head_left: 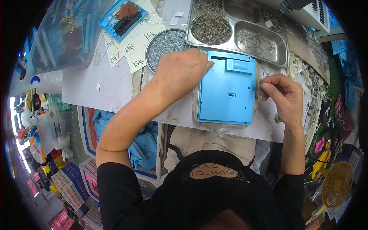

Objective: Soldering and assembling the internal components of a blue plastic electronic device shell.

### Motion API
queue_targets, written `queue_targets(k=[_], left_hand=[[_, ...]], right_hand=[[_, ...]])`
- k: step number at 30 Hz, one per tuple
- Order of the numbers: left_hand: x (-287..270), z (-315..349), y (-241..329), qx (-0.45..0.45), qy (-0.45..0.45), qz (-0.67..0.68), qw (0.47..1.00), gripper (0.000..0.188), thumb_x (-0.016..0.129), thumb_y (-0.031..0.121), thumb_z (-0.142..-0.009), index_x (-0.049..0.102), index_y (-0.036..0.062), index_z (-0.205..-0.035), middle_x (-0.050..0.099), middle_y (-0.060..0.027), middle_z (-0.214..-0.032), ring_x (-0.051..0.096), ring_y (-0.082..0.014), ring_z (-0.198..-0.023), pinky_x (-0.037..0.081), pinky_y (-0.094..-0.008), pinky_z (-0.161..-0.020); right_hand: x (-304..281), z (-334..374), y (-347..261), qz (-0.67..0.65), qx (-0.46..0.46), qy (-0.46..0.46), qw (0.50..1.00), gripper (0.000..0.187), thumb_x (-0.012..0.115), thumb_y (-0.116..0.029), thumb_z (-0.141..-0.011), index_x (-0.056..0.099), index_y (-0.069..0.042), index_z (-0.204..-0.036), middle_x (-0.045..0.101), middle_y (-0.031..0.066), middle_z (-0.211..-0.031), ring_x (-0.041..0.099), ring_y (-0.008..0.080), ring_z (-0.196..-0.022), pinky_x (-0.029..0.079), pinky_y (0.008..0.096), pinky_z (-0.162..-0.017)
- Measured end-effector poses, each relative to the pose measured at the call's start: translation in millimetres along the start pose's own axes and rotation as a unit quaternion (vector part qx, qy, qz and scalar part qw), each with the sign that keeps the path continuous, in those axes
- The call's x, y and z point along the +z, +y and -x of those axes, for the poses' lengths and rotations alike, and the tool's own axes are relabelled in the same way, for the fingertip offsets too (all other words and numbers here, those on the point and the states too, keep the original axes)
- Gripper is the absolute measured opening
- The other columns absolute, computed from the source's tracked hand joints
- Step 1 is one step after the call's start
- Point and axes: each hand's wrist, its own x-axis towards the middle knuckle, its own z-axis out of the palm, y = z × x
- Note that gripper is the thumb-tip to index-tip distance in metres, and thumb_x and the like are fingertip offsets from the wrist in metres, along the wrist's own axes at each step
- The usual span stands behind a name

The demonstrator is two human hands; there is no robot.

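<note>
A flat light-blue plastic casing lies on the worktable in front of me, with a raised block near its far edge and a small slot in the middle. My left hand is closed at the casing's far left corner, its fingertips over the edge; what they pinch is hidden. My right hand is just off the casing's right side, thumb and fingers pinched together. Anything between them is too small to make out. A thin red wire hangs at the casing's near left edge.
A metal compartment tray of small screws stands beyond the casing, beside a round dish of silvery screws. An opened blue casing with parts lies on paper at far left. Blue shells fill a crate below the table. A yellow fan stands right.
</note>
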Motion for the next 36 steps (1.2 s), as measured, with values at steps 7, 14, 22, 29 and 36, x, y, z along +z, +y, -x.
queue_targets(k=[7,14,22,29,36], left_hand=[[-5.3,-3.9,0.8,0.005,-0.031,-0.009,0.999,0.026,0.062,0.026,-0.099,0.063,0.0051,-0.084,0.065,-0.0132,-0.08,0.067,-0.0328,-0.075,0.055,-0.0423,-0.065],[-12.9,-5.5,-17.1,-0.025,-0.062,0.133,0.989,0.025,0.057,0.023,-0.102,0.063,0.0014,-0.091,0.064,-0.0198,-0.085,0.064,-0.0414,-0.082,0.052,-0.0492,-0.076],[-10.1,0.4,-1.1,0.001,-0.06,0.018,0.998,0.025,0.059,0.023,-0.1,0.063,0.0004,-0.091,0.066,-0.0177,-0.086,0.068,-0.0378,-0.08,0.055,-0.0457,-0.071],[-18.7,-12.1,3.6,0.016,-0.104,-0.016,0.994,0.027,0.061,0.025,-0.099,0.064,0.0003,-0.09,0.068,-0.0176,-0.086,0.07,-0.0368,-0.081,0.056,-0.045,-0.071],[-26.3,-6.0,-25.1,-0.107,-0.011,0.019,0.994,0.028,0.07,0.029,-0.094,0.068,0.001,-0.094,0.066,-0.0152,-0.086,0.068,-0.0354,-0.084,0.053,-0.0444,-0.077]], right_hand=[[10.2,-6.9,8.4,0.23,-0.125,0.009,0.965,0.012,0.076,-0.01,-0.089,0.075,0.0,-0.095,0.071,0.0098,-0.085,0.065,0.0171,-0.072,0.051,0.0288,-0.064],[16.1,-6.8,8.9,0.322,-0.212,0.005,0.923,0.008,0.077,-0.008,-0.085,0.072,-0.001,-0.086,0.066,0.0095,-0.077,0.062,0.0247,-0.068,0.048,0.0342,-0.061],[18.7,-9.2,11.4,0.328,-0.235,-0.001,0.915,0.009,0.077,-0.007,-0.084,0.071,-0.001,-0.085,0.065,0.0092,-0.077,0.061,0.0255,-0.069,0.048,0.0353,-0.062],[15.8,-9.3,13.6,0.336,-0.253,-0.004,0.908,0.01,0.078,-0.008,-0.084,0.07,-0.002,-0.085,0.065,0.0087,-0.077,0.061,0.0257,-0.07,0.048,0.036,-0.062],[13.9,-9.3,17.1,0.355,-0.295,0.006,0.887,0.011,0.079,-0.008,-0.082,0.068,-0.005,-0.085,0.064,0.0081,-0.076,0.061,0.0265,-0.07,0.048,0.0368,-0.062]])
